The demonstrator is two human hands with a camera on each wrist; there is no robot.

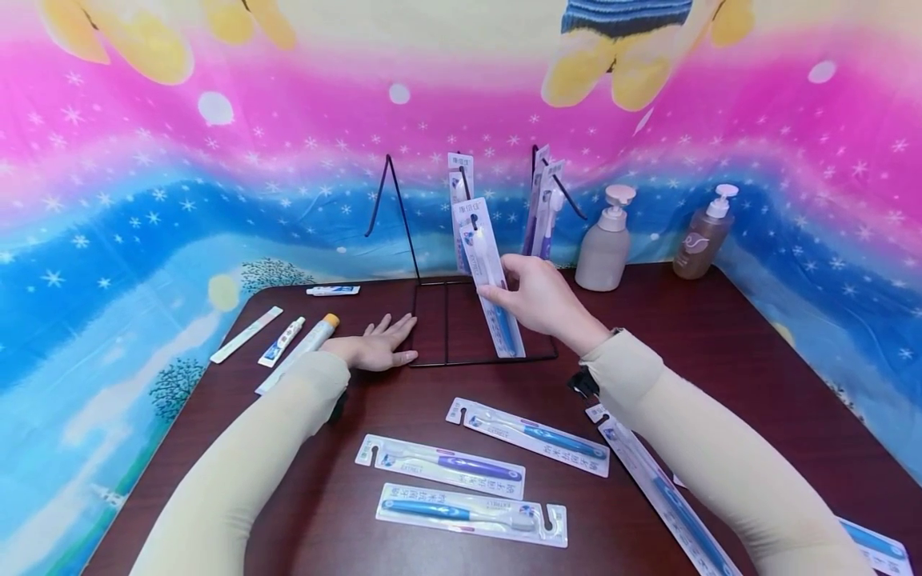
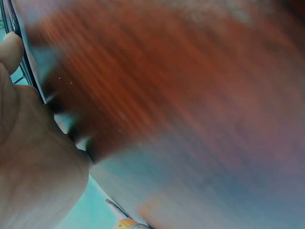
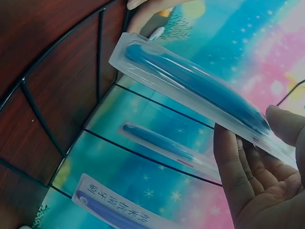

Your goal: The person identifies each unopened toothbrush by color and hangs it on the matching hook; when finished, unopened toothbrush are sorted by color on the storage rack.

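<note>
My right hand (image 1: 545, 298) pinches a packaged blue toothbrush (image 1: 506, 330) between thumb and fingers. The top hole of its package overlaps the tip of the middle hook on a black wire rack (image 1: 446, 324). In the right wrist view the thumb lies on the clear front of the toothbrush package (image 3: 190, 88), and the fingers are behind it. Fingers spread, my left hand (image 1: 374, 346) rests at the left side of the rack's base. Behind the held package hangs another packaged toothbrush (image 1: 458, 180); purple-handled ones (image 1: 547, 208) hang from the right hook. The left hook (image 1: 378, 200) is bare.
Several packaged toothbrushes (image 1: 446, 468) lie on the dark wooden table (image 1: 310, 504) in front of the rack. Toothpaste tubes (image 1: 282, 342) and a flat white packet (image 1: 246, 334) lie at the left. A grey pump bottle (image 1: 603, 248) and a brown one (image 1: 702, 244) stand at the back right.
</note>
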